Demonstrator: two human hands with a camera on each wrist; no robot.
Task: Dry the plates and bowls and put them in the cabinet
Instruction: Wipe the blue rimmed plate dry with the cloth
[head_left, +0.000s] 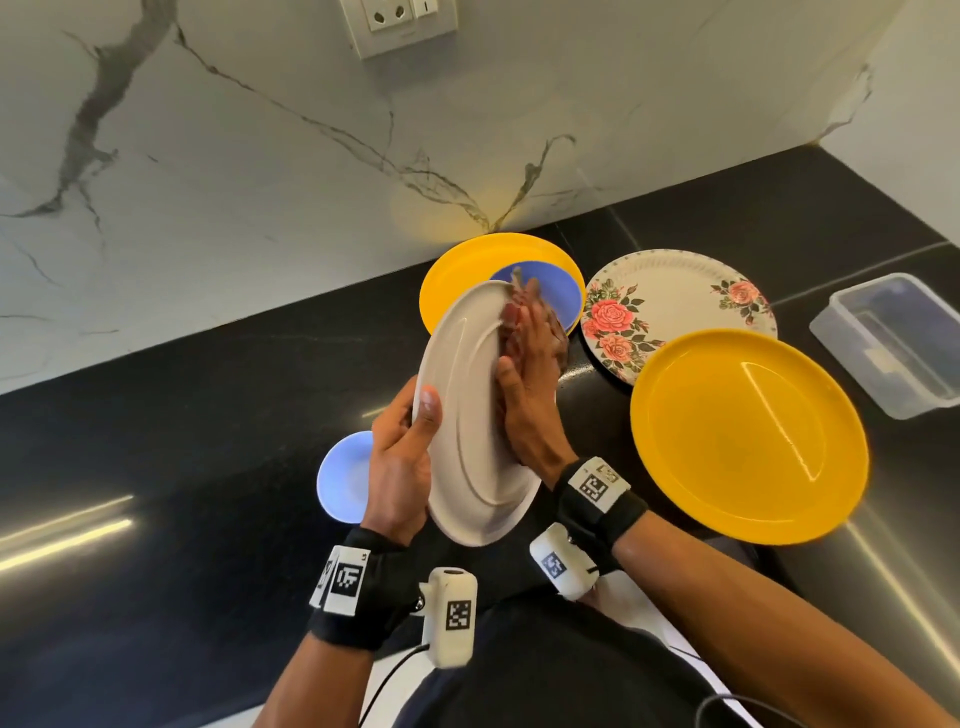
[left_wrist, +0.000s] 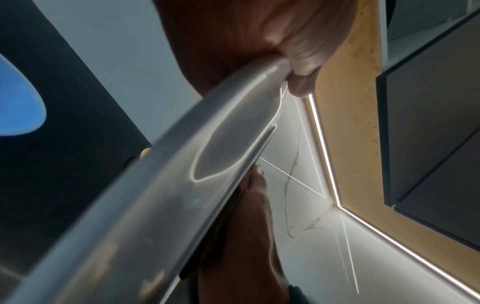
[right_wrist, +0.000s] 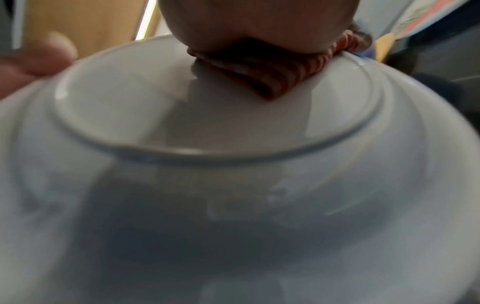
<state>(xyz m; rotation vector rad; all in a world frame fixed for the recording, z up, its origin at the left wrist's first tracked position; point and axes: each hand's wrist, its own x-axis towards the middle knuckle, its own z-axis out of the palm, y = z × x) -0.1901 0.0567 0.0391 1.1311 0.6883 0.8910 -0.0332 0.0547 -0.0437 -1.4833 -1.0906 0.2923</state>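
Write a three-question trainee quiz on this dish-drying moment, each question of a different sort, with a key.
1. True or false: the left hand grips the white plate by its rim, tilted up on edge above the counter.
2. Multiple choice: what does the right hand press against the white plate? A) a sponge B) a striped cloth C) nothing
3. Fill in: the blue plate at the back rests on a ___ plate.

Key: 1 true; 2 B; 3 yellow
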